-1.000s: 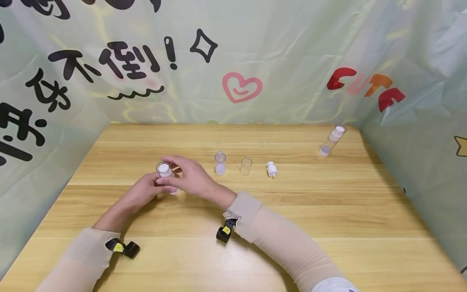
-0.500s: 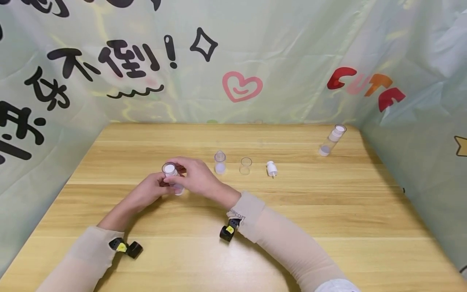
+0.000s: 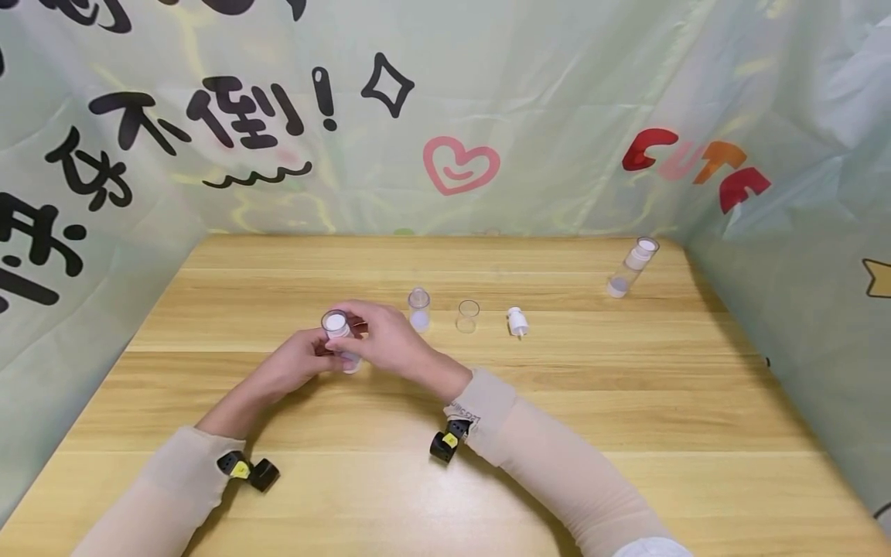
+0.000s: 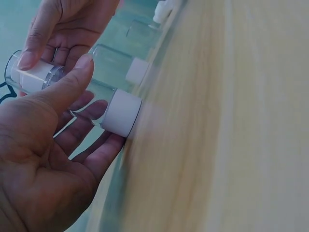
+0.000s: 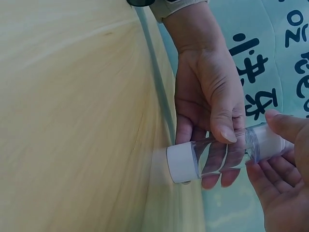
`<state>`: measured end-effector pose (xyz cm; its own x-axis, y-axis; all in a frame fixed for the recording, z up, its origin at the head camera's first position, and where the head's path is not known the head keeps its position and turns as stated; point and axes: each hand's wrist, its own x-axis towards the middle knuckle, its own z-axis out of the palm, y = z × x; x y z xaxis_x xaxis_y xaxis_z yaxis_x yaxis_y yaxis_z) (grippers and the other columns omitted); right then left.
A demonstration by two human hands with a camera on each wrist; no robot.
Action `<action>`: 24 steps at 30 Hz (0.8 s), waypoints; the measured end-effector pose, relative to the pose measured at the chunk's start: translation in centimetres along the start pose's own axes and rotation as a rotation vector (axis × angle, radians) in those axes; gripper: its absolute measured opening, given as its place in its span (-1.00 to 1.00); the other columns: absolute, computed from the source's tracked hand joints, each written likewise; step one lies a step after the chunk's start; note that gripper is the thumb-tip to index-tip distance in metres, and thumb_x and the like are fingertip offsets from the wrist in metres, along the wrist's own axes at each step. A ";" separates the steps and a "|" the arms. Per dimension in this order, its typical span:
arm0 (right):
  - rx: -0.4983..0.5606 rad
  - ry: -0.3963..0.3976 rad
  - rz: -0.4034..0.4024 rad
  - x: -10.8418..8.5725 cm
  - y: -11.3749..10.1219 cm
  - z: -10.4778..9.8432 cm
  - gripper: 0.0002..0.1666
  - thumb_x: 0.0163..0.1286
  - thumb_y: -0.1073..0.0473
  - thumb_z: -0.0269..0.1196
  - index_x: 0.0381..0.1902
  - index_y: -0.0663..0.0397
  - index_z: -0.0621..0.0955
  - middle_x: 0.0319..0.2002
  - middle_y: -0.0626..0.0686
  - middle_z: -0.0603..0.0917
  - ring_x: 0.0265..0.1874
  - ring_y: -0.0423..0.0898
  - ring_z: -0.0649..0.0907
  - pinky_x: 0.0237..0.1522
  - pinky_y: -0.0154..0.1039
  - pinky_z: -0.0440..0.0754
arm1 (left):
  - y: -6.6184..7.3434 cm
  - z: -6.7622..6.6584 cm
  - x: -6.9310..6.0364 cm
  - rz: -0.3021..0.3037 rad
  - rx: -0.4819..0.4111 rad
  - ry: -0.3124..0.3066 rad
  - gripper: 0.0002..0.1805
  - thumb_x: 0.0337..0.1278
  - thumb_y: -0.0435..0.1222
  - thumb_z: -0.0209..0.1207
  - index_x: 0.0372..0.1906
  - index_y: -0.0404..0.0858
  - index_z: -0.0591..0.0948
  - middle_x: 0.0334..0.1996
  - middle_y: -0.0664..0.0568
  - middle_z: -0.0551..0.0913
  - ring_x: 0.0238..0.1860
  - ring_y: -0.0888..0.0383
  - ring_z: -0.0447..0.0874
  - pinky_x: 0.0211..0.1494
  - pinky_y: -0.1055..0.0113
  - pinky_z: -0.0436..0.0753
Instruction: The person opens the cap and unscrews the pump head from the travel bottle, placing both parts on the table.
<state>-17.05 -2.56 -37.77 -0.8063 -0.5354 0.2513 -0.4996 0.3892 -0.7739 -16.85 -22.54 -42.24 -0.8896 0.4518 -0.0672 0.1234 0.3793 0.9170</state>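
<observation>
A clear small pump bottle [image 5: 182, 162] with a white base stands between both hands, slightly off upright in the head view. My left hand [image 3: 298, 361] holds its clear body, thumb on one side and fingers round the other. My right hand [image 3: 390, 337] grips the bottle's top, where a white pump head [image 3: 337, 322] shows inside a clear cap [image 4: 11, 70]. In the left wrist view the white base [image 4: 122, 112] is at the tabletop; whether it touches is hard to tell. The right wrist view shows the left fingers through the clear body.
Right of the hands stand a clear bottle body [image 3: 419, 316] with a whitish base, a transparent cap [image 3: 468, 317] and a loose white pump [image 3: 517, 322]. A capped bottle [image 3: 632, 268] stands at the table's back right. Printed cloth [image 3: 543, 116] hangs behind and at both sides.
Both hands have moved a little to the right along the table, with the bottle between them. The grip of each hand looks the same, and the other items have not moved.
</observation>
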 end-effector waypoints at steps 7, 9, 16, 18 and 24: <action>-0.002 -0.014 0.000 -0.5 0.4 -0.5 -0.50 0.26 0.06 0.40 0.13 0.07 0.60 -0.05 -0.04 0.68 -0.10 -0.28 0.63 -0.02 -0.51 0.55 | 0.6 0.5 0.2 -0.003 -0.016 -0.020 -0.60 0.12 -0.23 0.38 0.00 -0.37 0.62 -0.04 -0.12 0.68 -0.05 0.03 0.61 0.02 0.33 0.61; 0.012 -0.011 -0.003 -0.6 0.5 -0.7 -0.50 0.26 0.07 0.41 0.13 0.08 0.60 -0.07 -0.04 0.69 -0.11 -0.28 0.63 -0.02 -0.52 0.55 | 0.9 0.7 0.3 -0.004 -0.013 -0.024 -0.61 0.13 -0.22 0.37 0.00 -0.36 0.62 -0.06 -0.11 0.68 -0.06 0.03 0.61 0.02 0.32 0.61; 0.009 0.010 -0.030 -1.2 1.0 -1.2 -0.50 0.25 0.09 0.42 0.12 0.10 0.60 -0.06 0.00 0.70 -0.11 -0.26 0.65 -0.03 -0.53 0.56 | 1.3 1.4 0.8 0.010 -0.011 -0.041 -0.60 0.11 -0.20 0.39 0.00 -0.32 0.64 -0.01 -0.09 0.68 0.01 0.04 0.61 0.08 0.28 0.59; 0.003 0.013 -0.025 -1.4 1.1 -1.4 -0.50 0.25 0.09 0.42 0.12 0.09 0.60 -0.05 -0.01 0.69 -0.11 -0.28 0.65 -0.03 -0.54 0.55 | 1.4 1.6 1.0 0.010 -0.009 -0.044 -0.59 0.10 -0.18 0.40 0.01 -0.30 0.64 0.02 -0.08 0.68 0.04 0.03 0.60 0.11 0.23 0.58; 0.017 0.014 -0.009 -2.1 1.4 -2.0 -0.52 0.25 0.10 0.42 0.10 0.09 0.61 -0.08 -0.04 0.68 -0.12 -0.28 0.63 -0.01 -0.51 0.56 | 1.6 2.4 1.5 0.012 0.012 -0.060 -0.57 0.08 -0.14 0.40 0.04 -0.23 0.65 0.08 -0.05 0.65 0.12 0.01 0.57 0.22 0.06 0.51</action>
<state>-16.70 0.62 -38.23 -0.8061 -0.5286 0.2660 -0.5013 0.3713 -0.7815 -16.99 -19.32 -41.78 -0.8601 0.5040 -0.0795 0.1399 0.3829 0.9131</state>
